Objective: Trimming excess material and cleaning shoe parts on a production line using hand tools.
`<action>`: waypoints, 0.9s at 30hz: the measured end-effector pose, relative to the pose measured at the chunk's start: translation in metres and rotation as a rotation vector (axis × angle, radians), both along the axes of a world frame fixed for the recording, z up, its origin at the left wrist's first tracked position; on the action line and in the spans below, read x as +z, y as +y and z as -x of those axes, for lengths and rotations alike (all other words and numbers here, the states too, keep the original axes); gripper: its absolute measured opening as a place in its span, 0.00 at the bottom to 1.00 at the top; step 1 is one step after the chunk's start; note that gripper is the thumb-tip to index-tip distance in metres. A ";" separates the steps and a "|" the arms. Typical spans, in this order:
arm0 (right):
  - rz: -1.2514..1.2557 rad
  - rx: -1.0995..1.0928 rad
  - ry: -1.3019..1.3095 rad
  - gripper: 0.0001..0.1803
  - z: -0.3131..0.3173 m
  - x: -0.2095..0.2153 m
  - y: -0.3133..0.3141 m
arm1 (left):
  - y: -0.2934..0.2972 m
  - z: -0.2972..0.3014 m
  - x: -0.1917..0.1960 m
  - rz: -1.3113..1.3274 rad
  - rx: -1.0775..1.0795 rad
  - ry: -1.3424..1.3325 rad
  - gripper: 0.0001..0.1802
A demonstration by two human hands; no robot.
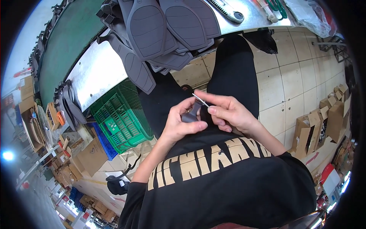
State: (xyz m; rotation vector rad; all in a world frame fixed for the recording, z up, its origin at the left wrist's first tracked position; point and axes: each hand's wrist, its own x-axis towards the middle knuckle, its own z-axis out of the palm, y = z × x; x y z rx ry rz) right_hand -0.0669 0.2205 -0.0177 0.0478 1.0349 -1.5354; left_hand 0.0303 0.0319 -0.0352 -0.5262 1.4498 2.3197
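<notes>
My left hand is closed round a small dark grey, curved piece in front of my lap. Most of that piece is hidden by the fingers, so its kind is unclear. Between thumb and forefinger, my right hand pinches a thin, pale metal tool, slanted across the top of the piece. Whether its tip touches the piece is hard to tell. Beyond my hands, grey sole-shaped pieces lie stacked at the bench edge, one hanging over it.
The metal bench carries a long-bladed tool and green-handled scissors. A green plastic crate stands below on the left, beside a blue one. Cardboard boxes sit on the tiled floor at right. A green conveyor belt runs at far left.
</notes>
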 end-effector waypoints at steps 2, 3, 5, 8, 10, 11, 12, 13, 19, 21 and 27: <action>0.044 -0.064 0.072 0.20 0.008 0.004 0.002 | -0.001 0.003 0.002 -0.034 0.047 -0.028 0.41; 0.043 -0.069 0.075 0.20 0.006 -0.001 0.000 | 0.000 0.004 0.002 -0.036 0.042 -0.026 0.41; -0.009 -0.198 0.549 0.17 0.000 -0.014 -0.009 | 0.003 0.005 0.002 0.038 0.015 -0.001 0.41; -0.107 -0.100 0.692 0.17 0.010 -0.003 -0.013 | 0.006 0.009 0.003 0.091 0.058 0.019 0.40; -0.160 -0.045 0.851 0.21 0.012 -0.005 -0.015 | 0.008 0.010 -0.001 0.106 0.037 0.037 0.39; -0.160 -0.046 0.850 0.21 0.012 -0.010 -0.017 | 0.010 0.010 -0.003 0.119 0.018 0.053 0.37; -0.126 -0.079 0.943 0.19 0.011 -0.017 -0.019 | 0.012 0.011 -0.002 0.119 0.018 0.052 0.37; -0.092 -0.111 1.035 0.18 0.010 -0.022 -0.021 | 0.013 0.013 -0.002 0.132 0.016 0.067 0.35; -0.017 -0.147 0.513 0.13 0.016 -0.026 -0.017 | 0.013 0.013 -0.001 0.402 -0.066 0.193 0.35; 0.020 -0.180 0.519 0.12 0.018 -0.031 -0.016 | 0.012 0.022 0.002 0.541 -0.098 0.250 0.37; 0.030 -0.236 0.386 0.14 0.029 -0.038 -0.006 | 0.009 0.037 0.008 0.800 -0.186 0.538 0.48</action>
